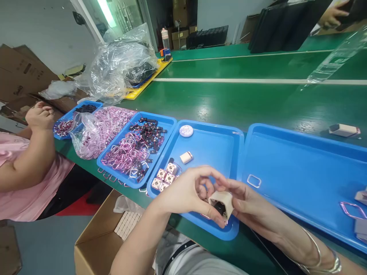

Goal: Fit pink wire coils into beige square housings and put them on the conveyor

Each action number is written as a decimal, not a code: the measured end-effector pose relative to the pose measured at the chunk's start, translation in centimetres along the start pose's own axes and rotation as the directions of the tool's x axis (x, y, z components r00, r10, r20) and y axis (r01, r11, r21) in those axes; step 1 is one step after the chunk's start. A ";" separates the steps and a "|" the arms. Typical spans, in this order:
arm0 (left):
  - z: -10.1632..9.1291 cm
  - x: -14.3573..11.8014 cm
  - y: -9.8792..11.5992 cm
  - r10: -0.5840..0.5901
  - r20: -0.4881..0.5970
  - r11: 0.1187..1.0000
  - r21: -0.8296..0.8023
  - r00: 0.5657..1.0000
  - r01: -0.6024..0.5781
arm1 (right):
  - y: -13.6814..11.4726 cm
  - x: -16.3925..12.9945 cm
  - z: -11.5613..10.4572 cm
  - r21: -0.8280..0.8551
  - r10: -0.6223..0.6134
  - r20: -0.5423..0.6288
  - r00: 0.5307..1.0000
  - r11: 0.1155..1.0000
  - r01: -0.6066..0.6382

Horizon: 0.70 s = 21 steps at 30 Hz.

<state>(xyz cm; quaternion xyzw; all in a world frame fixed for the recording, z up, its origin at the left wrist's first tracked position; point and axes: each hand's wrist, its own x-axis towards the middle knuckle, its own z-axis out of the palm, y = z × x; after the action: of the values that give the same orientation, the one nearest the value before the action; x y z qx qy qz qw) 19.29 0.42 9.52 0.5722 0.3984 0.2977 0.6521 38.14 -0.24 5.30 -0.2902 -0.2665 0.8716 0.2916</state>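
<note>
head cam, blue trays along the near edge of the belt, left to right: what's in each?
Small tray with dark parts → bag of pink rings → tray of pink rings and black clips → tray with beige square parts, beige housing held over it → tray with one clear ring.

You look along a long green belt [243, 99] with white lines [258, 81] down its length. Far back stands a white wall [215, 13], with black trays [208, 37] stacked before it and brown cartons [180, 36] beside them. At your left a bright window [107, 13] throws glare, and flattened cardboard [20, 76] leans against the wall.
</note>
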 end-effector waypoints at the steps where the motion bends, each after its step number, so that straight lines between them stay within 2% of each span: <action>1: 0.0 0.0 -0.2 -0.031 0.039 0.998 -0.053 0.999 0.033 | 0.2 0.0 -0.1 0.003 0.002 -0.003 1.000 1.000 -0.002; 3: 0.3 0.0 -0.4 -0.038 0.012 0.994 -0.098 0.999 0.039 | 0.5 0.0 -0.6 0.007 0.000 -0.024 1.000 1.000 0.000; 7: 1.4 -0.2 -0.6 0.008 -0.186 0.997 -0.080 0.983 -0.023 | 0.9 0.0 -1.1 -0.018 -0.002 -0.064 0.998 1.000 0.001; 10: 1.8 -0.7 -0.9 0.017 -0.253 0.998 -0.050 0.967 -0.031 | 0.6 -0.1 -0.6 -0.077 -0.015 -0.032 0.999 0.997 0.013; 13: 1.3 -2.0 -1.8 0.115 -0.309 0.993 0.064 0.944 -0.100 | -1.4 0.0 -0.1 -0.268 -0.032 0.008 0.999 0.963 0.033; 15: 0.5 -3.0 -2.6 0.214 -0.354 0.975 0.127 0.911 -0.180 | -4.4 0.6 -1.1 -0.442 -0.158 -0.072 0.985 0.890 0.110; 16: -0.1 -3.5 -3.1 0.248 -0.376 0.968 0.143 0.893 -0.208 | -6.3 1.1 -2.2 -0.532 -0.265 -0.134 0.955 0.832 0.156; 18: -1.4 -4.6 -4.0 0.267 -0.448 0.963 0.163 0.853 -0.216 | -10.7 2.5 -5.7 -0.670 -0.496 -0.240 0.835 0.706 0.227; 21: -3.5 -6.1 -4.8 0.241 -0.628 0.967 0.220 0.740 -0.129 | -16.6 4.9 -12.3 -0.845 -0.700 -0.241 0.673 0.492 0.209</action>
<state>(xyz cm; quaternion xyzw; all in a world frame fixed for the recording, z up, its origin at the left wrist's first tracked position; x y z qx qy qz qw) 12.85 -3.80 5.77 0.5211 0.5634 0.5076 0.3917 48.91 18.02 5.62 -0.5384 -0.5779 0.4303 0.4370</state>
